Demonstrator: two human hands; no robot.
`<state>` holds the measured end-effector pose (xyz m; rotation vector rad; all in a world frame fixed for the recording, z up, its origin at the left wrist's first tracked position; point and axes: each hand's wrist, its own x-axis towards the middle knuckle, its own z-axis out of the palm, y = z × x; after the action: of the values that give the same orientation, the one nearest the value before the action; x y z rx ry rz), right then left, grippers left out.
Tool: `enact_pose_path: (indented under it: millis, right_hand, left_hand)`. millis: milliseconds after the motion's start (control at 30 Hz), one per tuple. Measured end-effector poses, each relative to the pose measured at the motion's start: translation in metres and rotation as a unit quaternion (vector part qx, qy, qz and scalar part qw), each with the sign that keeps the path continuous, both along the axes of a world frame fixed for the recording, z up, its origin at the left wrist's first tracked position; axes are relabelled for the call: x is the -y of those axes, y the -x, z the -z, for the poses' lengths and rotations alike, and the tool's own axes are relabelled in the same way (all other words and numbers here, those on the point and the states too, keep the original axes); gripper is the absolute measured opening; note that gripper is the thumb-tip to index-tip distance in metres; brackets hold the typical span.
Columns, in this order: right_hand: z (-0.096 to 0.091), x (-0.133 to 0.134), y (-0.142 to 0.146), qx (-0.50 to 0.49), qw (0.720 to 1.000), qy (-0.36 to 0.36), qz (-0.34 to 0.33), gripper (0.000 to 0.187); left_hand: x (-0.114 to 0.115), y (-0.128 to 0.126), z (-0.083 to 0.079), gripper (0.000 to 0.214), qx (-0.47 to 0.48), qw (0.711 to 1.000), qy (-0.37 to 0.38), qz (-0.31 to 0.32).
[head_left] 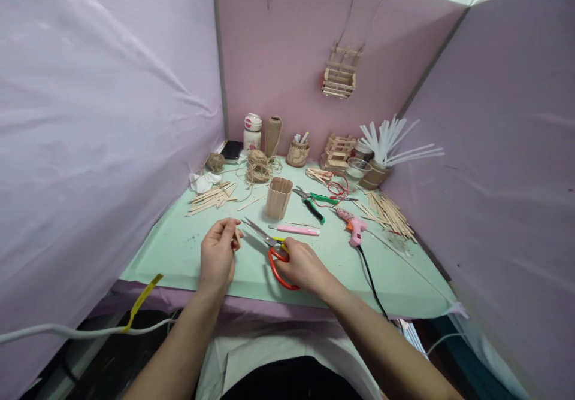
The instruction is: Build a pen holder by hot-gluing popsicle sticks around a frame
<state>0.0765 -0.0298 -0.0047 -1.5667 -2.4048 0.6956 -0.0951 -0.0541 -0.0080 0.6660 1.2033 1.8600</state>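
Observation:
My right hand (302, 262) grips a pair of red-handled scissors (259, 231), whose blades point up and left toward my left hand. The blades look slightly apart. In my left hand (218, 250), the fingers are pinched around a short piece of wooden craft stick (238, 238), mostly covered by the fingers. Just beyond the scissors stands an upright cup made of wooden sticks (278, 198). A pink craft knife (296, 229) lies between that cup and my right hand. Behind the knife rest green-handled pruning shears (313, 209).
A pink glue gun (354, 227) with a black cord lies at right. Loose sticks lie in piles at left (211, 199) and right (392, 213). Twine (258, 166), a white bottle (252, 133) and a container of glue sticks (376, 174) stand behind. A stick basket (340, 82) hangs above.

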Motion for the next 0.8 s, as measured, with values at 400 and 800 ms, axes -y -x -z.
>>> enact_pose_path:
  millis: [400,800]
  right_hand:
    - [0.004,0.009,0.009,-0.016,0.996,-0.059,0.063,0.018]
    - [0.009,0.079,-0.074,-0.431,0.846,0.262,0.176,0.042]
  left_hand:
    - [0.020,-0.017,-0.006,0.030,-0.038,0.989,0.048,0.132]
    - [0.012,-0.059,0.007,0.030,0.034,0.938,0.138,0.317]
